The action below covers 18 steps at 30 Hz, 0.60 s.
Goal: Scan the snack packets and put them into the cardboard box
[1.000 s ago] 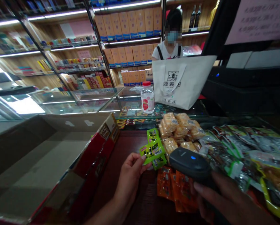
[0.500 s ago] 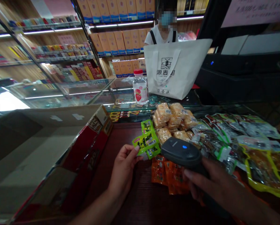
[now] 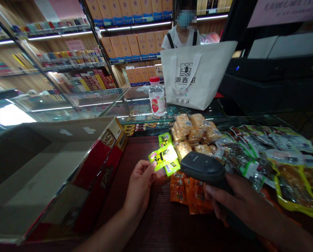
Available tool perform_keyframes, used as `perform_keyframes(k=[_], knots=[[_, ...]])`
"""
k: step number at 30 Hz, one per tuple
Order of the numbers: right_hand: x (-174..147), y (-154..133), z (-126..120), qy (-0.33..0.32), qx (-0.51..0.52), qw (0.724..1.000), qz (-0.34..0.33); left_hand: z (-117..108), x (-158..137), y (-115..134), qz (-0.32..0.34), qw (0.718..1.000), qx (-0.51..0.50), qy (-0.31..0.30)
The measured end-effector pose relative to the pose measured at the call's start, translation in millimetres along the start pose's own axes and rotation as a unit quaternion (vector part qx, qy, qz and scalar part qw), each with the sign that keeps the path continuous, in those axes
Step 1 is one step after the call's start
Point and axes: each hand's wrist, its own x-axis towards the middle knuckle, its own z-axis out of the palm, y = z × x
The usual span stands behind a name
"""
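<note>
The left hand [image 3: 140,182] pinches a small green snack packet [image 3: 163,156] by its near edge between thumb and fingertips, holding it up above the dark wooden desk [image 3: 156,224] with its printed face turned towards the camera; a second green packet [image 3: 172,167] hangs just below it, though whether the hand grips that one too cannot be told. The right hand [image 3: 235,203] is wrapped round the handle of a dark barcode scanner [image 3: 202,168], whose head sits just beside the held packet, to its right. The two hands are apart, each clamped on its own thing. By the look of it the step in hand is scanning: the packet is being offered to the scanner. The next move probably calls for turning the packet so that its barcode faces the scanner's window, since the side with the code cannot be made out here. Another green packet [image 3: 165,139] lies on the desk beyond, beside a heap of tan biscuit packs [image 3: 195,131], with orange packets [image 3: 187,190] under the scanner and clear pouches with green and yellow edges [image 3: 282,157] spread to the right. An open cardboard box [image 3: 54,168] stands on the left. On the glass counter beyond stand a bottle [image 3: 157,101] and a white bag [image 3: 195,77], with another person [image 3: 184,36] behind it
</note>
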Motion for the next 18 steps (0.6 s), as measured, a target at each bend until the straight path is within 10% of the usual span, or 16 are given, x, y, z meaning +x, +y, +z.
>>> perform_keyframes(k=[11,18], knots=[[2,-2,1,0.012,0.019,1.000,0.019,-1,-5,5,0.111,0.993,0.043,-0.017],[6,12,1,0.011,0.051,0.999,0.001,-14,-52,122,0.284,0.952,0.067,0.092]])
